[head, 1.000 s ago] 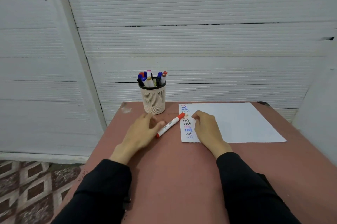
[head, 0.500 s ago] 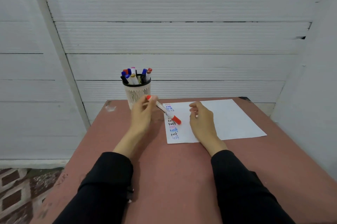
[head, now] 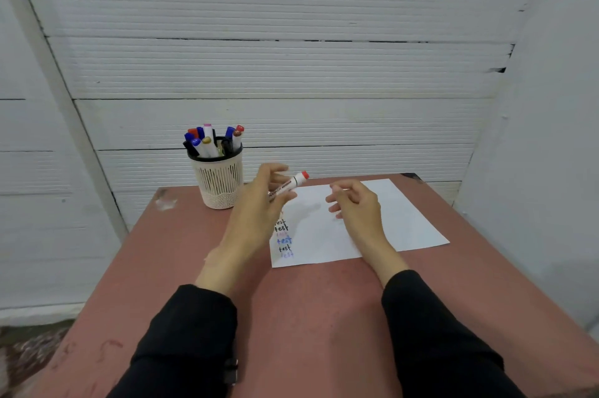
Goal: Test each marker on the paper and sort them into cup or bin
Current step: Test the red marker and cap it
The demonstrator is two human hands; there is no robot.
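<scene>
My left hand (head: 259,203) pinches the marker (head: 289,186); its red cap points right, toward my right hand (head: 355,203), loosely curled, holding nothing, just beside it.

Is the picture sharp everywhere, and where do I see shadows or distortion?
Head view: the left hand and its red-capped marker are slightly motion-blurred; the cup is sharper; soft hand shadows fall on the paper; wide-angle distortion tilts the wall lines at the edges.

The marker (head: 289,185) is white with a red cap; the cup (head: 219,183) is cream and slotted. The paper (head: 356,222) is white, lettered in black, blue and pink, on a reddish-brown surface (head: 308,316).
</scene>
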